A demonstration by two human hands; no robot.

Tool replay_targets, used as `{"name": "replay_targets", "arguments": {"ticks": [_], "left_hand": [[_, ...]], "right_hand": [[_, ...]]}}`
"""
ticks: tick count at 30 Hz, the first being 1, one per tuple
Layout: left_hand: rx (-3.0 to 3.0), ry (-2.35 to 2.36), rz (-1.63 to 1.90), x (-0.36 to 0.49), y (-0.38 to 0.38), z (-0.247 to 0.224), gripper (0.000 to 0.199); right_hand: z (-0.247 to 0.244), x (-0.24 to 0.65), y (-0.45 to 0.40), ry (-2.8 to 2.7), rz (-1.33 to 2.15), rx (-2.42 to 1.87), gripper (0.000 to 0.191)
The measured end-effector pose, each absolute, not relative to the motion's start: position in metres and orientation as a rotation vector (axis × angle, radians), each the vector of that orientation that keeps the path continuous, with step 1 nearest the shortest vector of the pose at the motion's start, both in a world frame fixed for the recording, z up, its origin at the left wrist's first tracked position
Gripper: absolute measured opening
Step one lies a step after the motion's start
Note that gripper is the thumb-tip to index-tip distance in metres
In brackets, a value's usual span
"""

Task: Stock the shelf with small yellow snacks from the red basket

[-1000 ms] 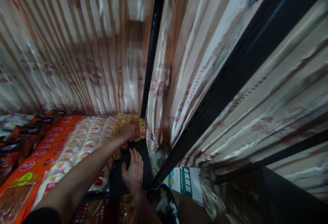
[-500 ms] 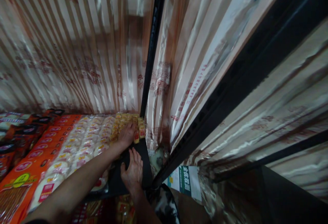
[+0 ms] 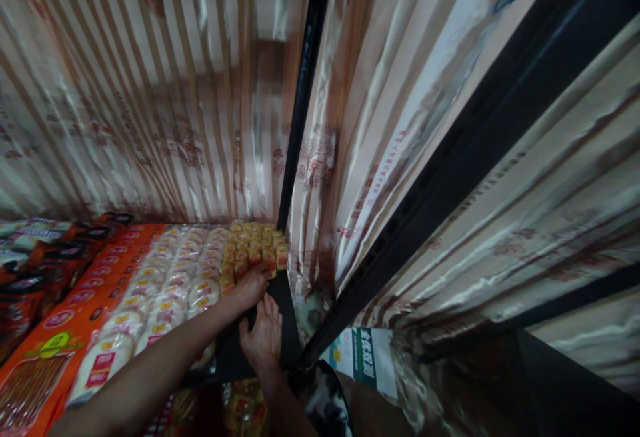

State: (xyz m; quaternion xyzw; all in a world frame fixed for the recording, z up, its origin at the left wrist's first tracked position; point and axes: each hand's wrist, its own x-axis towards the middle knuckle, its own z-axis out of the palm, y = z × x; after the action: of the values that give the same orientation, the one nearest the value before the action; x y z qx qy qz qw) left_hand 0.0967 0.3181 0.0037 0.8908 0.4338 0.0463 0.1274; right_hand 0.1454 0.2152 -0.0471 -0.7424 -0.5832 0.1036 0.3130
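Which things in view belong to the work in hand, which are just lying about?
In the work:
left hand, at the small yellow packs
right hand
black shelf

Lying about:
orange packs
round white packs
green-and-white printed sheet

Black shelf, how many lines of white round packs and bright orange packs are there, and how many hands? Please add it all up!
Lines of white round packs: 3
Lines of bright orange packs: 1
Left hand by the little yellow packs, right hand over the black shelf: 2
Total: 6

The packets (image 3: 254, 244) are yellow and red, the sheeting (image 3: 195, 117) pale, red-printed.
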Motion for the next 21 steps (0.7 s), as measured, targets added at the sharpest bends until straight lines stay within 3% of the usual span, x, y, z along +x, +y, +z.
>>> {"name": "replay_targets", "arguments": {"ticks": [21], "left_hand": [[2.75,1.264,0.045,0.101,0.326,-0.003,0.034]], "right_hand": [[-0.043,0.146,0.215,-1.584,0.281,-1.953,0.043]]}}
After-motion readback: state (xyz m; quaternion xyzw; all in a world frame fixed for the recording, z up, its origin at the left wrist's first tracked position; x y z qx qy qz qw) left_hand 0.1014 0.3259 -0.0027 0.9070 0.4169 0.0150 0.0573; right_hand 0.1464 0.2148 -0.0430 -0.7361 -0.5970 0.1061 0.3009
